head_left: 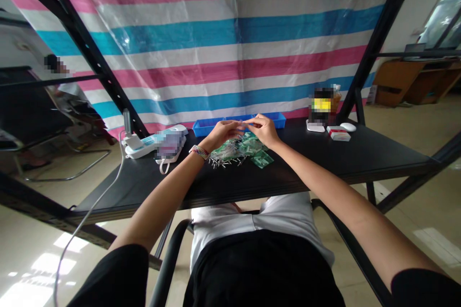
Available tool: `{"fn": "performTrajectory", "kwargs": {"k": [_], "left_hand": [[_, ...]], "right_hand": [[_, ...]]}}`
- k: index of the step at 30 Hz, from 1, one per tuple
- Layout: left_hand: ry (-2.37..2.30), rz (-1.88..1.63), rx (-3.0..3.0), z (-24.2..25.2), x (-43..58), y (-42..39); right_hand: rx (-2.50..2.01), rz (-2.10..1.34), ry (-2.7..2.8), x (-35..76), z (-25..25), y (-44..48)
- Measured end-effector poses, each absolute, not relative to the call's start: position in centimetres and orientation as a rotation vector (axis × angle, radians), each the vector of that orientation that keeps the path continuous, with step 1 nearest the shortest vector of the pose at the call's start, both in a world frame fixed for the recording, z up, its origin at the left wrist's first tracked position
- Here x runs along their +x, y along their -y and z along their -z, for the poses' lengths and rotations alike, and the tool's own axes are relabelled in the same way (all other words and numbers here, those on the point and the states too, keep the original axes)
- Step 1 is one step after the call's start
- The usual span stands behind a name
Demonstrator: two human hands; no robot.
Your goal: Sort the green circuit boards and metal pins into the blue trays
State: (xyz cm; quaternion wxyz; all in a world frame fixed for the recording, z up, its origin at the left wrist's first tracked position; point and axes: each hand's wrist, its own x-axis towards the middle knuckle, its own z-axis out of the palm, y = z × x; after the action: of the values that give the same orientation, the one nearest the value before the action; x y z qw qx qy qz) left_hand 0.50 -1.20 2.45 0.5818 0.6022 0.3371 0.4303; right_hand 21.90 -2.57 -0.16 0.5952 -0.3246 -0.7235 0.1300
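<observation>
My left hand [226,131], with a braided bracelet at the wrist, is raised over the middle of the black table [284,163]. Its fingers are pinched together close to those of my right hand [264,130]. The fingertips of both hands meet around something small and pale that I cannot make out. Below them lies a heap of small whitish pieces with thin metal pins [224,157]. Flat green pieces that look like circuit boards [262,159] are spread beside the heap, under my right hand. Behind both hands stands a long, low blue tray [205,127], partly hidden by them.
On the left lie a white power strip [144,147] with a plugged-in cable and a phone [171,146]. At the right are a small box [338,133], a white mouse-like object [347,127] and a bottle [337,98]. A striped sheet [234,57] hangs behind; a person [70,88] sits far left.
</observation>
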Motion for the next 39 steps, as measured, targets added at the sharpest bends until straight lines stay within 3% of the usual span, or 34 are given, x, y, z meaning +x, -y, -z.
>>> {"fn": "performTrajectory", "kwargs": {"k": [8,13,25,33,39], "left_hand": [[-0.701,-1.112,1.397,-1.5,0.1,1.8],[-0.688,-1.078,1.445,-1.2,-0.2,1.9],[-0.774,-1.228,1.343,-2.3,-1.9,0.7],[-0.836,-1.497,0.951,-1.0,-5.7,-2.9],[-0.858,-1.570,0.865,-0.3,-7.0,-4.3]], "right_hand": [[-0.796,-0.933,1.469,21.5,0.2,2.8],[-0.816,-1.044,1.434,21.3,0.4,2.7],[-0.816,-1.016,1.521,21.2,0.6,2.8],[-0.631,-0.478,2.120,20.4,0.5,4.3],[-0.561,-0.336,2.319,18.6,1.5,4.4]]}}
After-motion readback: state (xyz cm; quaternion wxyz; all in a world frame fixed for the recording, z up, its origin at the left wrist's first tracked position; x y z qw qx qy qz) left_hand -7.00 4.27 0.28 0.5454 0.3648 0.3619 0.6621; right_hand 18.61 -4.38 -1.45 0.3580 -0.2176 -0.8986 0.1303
